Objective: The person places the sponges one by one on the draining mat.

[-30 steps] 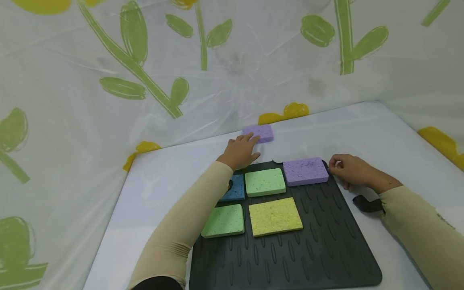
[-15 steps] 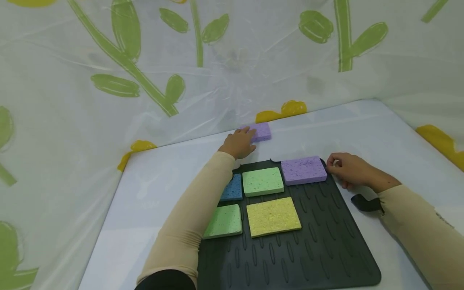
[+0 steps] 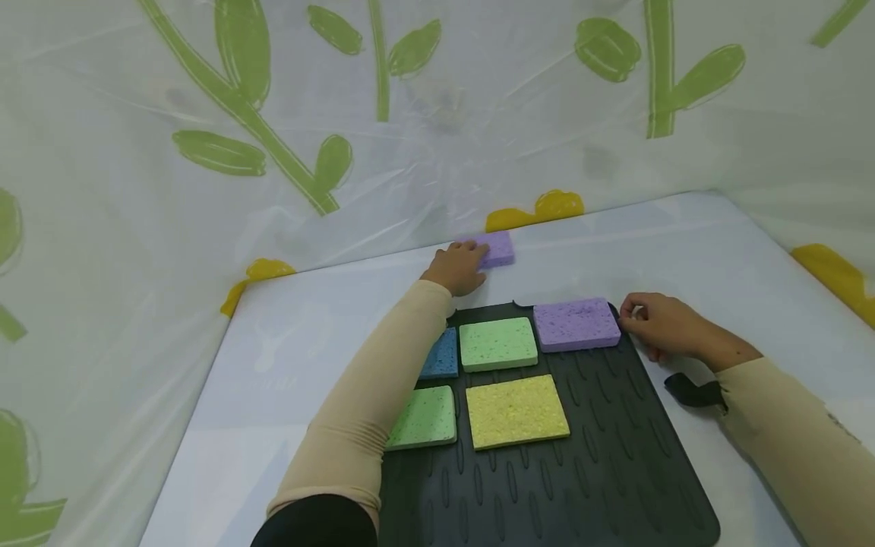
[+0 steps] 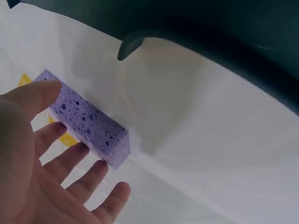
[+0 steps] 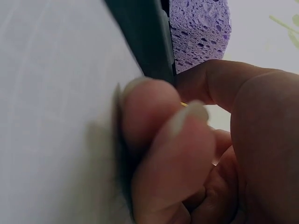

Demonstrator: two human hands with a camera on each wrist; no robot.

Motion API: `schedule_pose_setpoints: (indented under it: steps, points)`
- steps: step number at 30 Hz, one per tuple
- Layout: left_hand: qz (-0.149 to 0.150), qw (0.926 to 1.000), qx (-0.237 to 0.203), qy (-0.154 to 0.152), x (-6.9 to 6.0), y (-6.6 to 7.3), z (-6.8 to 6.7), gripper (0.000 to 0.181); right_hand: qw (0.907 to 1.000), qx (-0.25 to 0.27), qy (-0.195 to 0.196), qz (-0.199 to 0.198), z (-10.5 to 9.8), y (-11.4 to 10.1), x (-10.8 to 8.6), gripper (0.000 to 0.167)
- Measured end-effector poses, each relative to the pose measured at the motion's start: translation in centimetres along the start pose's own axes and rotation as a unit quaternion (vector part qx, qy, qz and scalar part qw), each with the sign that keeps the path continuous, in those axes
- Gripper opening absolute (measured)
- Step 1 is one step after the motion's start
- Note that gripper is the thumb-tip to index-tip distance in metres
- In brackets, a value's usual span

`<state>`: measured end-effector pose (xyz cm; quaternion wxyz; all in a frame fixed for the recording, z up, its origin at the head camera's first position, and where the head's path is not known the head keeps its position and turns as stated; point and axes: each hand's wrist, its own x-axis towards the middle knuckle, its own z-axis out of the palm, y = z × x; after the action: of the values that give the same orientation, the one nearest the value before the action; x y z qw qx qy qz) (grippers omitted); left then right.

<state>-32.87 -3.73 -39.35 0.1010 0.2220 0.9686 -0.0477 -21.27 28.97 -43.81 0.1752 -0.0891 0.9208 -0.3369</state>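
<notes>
At the far side of the table lies a light purple sponge (image 3: 499, 249). My left hand (image 3: 456, 267) is over its left part, fingers extended. In the left wrist view, the left hand's thumb (image 4: 44, 95) overlaps one side of the sponge (image 4: 88, 119), with spread fingers along the other. My right hand (image 3: 659, 323) has curled fingers and pinches the edge of a dark ridged mat (image 3: 601, 471) by its far right corner. Right beside it, a purple sponge (image 3: 577, 324) lies on the mat; the right wrist view shows this sponge (image 5: 201, 32) above the fingertips.
Also on the mat are a green sponge (image 3: 497, 343), a yellow sponge (image 3: 517, 412), a second green sponge (image 3: 429, 418) and a blue sponge (image 3: 443, 357). My left forearm partly covers the last two. A plant-patterned sheet (image 3: 437, 114) hangs behind the white table (image 3: 260, 380).
My left hand has shifted slightly on the far purple sponge, its fingers now lower over the left part. The right hand stays at the mat's corner. The head view has shifted a little.
</notes>
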Motion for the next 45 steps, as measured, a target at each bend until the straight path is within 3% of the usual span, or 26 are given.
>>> schedule_pose_setpoints:
  steps: [9,17,23,34,45]
  points:
    - [0.007,0.9998,0.021,-0.001,-0.5,-0.2,0.1,0.057,1.0,0.006,0.0,-0.008,0.2,0.1,0.2,0.018]
    - [0.018,0.9982,0.045,0.034,-0.5,0.0,0.6,0.062,1.0,0.008,-0.002,0.004,0.3,0.4,0.0,0.018]
    - [0.021,0.9969,0.063,0.041,-0.8,0.1,0.7,0.062,1.0,0.006,-0.002,0.007,0.2,0.5,-0.3,0.019]
    - [0.009,0.9997,-0.008,0.023,-1.3,-0.1,0.7,0.067,1.0,0.006,-0.001,0.002,0.3,0.6,-0.4,0.018]
    - [-0.011,0.9968,-0.007,0.079,-2.0,-0.6,0.0,0.074,1.0,0.003,0.002,-0.002,-0.1,0.0,-0.3,0.02]
